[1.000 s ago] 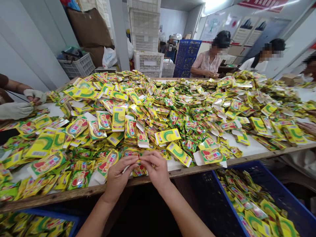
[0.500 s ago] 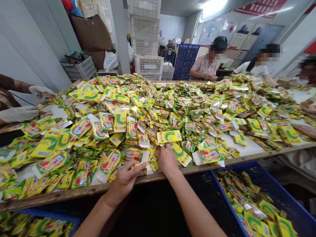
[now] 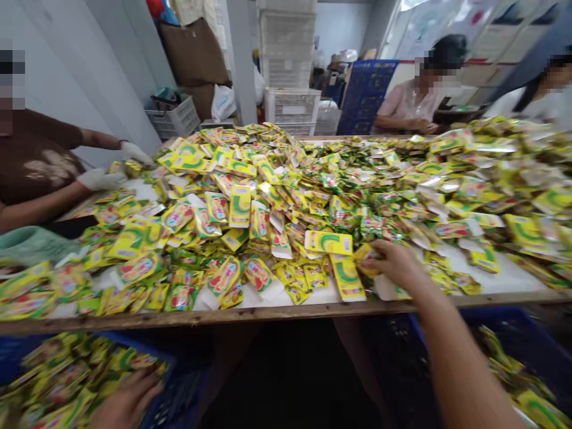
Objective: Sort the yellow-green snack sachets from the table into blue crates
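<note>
Low at the left, my left hand (image 3: 129,400) hovers over a blue basket (image 3: 167,363) of yellow cartons, its fingers stretched out and somewhat blurred. Nothing shows in that hand. At the front of the table, my right hand (image 3: 397,265) is closed on a small yellow carton (image 3: 365,257), with a white flap visible below the fingers. Just left of it lie a yellow-green carton (image 3: 346,277) and another carton on its side (image 3: 328,242). Several small yellow sachets (image 3: 301,280) lie near the wooden edge.
A broad heap of cartons and sachets (image 3: 277,179) covers the table, bounded by a wooden rim (image 3: 268,314). Another blue basket (image 3: 527,333) stands below right. A person in white gloves (image 3: 100,179) works at left; another (image 3: 411,107) sits across. White crates (image 3: 292,107) are stacked behind.
My left hand has left the table edge and moved down-left over the basket. My right hand has shifted right onto another carton. The view has turned left, showing more of the gloved person.
</note>
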Demonstrator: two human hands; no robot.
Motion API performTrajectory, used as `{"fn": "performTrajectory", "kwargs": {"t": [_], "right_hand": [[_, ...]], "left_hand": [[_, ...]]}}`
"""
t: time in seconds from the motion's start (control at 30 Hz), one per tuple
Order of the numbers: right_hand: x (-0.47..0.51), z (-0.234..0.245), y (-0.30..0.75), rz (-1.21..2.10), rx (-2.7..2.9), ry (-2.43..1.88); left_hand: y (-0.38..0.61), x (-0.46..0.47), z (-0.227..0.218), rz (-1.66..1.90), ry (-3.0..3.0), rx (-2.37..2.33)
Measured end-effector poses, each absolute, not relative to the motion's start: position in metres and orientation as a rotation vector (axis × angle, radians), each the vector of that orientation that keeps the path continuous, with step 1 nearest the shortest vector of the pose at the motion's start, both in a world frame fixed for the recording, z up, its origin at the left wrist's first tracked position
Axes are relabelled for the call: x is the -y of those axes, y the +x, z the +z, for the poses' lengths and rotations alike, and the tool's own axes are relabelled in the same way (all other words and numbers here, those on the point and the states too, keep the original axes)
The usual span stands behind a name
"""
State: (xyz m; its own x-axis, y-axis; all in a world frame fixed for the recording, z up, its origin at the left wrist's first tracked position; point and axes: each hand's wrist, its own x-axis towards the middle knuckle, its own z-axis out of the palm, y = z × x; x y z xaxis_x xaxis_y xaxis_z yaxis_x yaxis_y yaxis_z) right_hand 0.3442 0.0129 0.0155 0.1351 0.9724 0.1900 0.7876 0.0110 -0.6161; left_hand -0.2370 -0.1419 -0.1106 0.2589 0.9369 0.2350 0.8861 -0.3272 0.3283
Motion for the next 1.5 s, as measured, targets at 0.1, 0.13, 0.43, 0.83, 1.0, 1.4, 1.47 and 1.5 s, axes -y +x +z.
{"fn": "performTrajectory", "kwargs": {"t": [0.1,0.13,0.43,0.83,1.0,1.4,1.47,1.5], "right_hand": [[-0.04,0.0,0.375,0.347,1.932,-2.139],[-0.046,-0.006,0.378,0.287,1.971,-2.16],[-0.015,-0.017,0.344,0.043,2.11,-2.0],[0.022,0.02,0.201,0.918,1.018,-1.201],[0.015,-0.004,0.176,0.645,0.962,-1.333],[0.019,-0.009,0.195,1.153,1.065,-1.36],[0.016,-0.011,0.202,1.104,1.129,-1.33],[0.014,-0.011,0.205,1.069,1.194,-1.329]], "left_hand": [[-0.195,0.114,-0.061,0.783,2.506,-1.781],[-0.176,0.097,-0.042,0.788,2.573,-1.71],[-0.068,-0.016,0.0,0.51,2.402,-1.741],[0.009,0.004,0.004,1.187,0.739,-1.256],[0.022,0.017,-0.016,1.136,0.9,-1.3],[0.033,0.021,-0.027,1.305,1.054,-1.456],[0.031,0.019,-0.029,1.284,1.184,-1.377],[0.03,0.017,-0.029,1.271,1.281,-1.352]]}}
